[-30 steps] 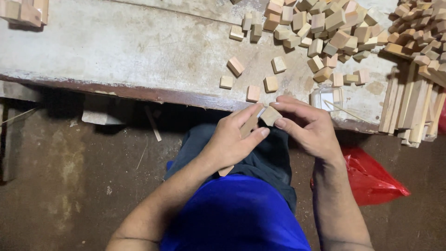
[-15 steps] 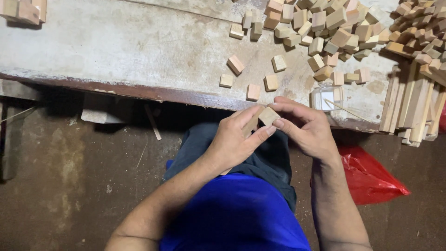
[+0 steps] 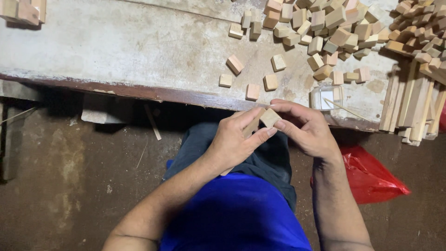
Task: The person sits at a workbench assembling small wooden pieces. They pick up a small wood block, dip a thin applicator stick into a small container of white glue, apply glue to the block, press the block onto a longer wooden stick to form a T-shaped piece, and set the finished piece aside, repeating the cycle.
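Note:
A small pale wooden block is pinched between the fingertips of both hands, just below the workbench's front edge and above my lap. My left hand grips it from the left, and a thin wooden strip runs under its palm. My right hand grips the block from the right with thumb and forefinger. Both hands hover over my dark trousers and blue shirt.
A worn pale workbench carries a pile of wooden blocks at the back right and a few loose blocks near its edge. A small clear jar holds a thin stick. Wooden slats lie right; a red bag lies on the floor.
Both hands have stayed almost still, with only slight shifts of the fingers around the block.

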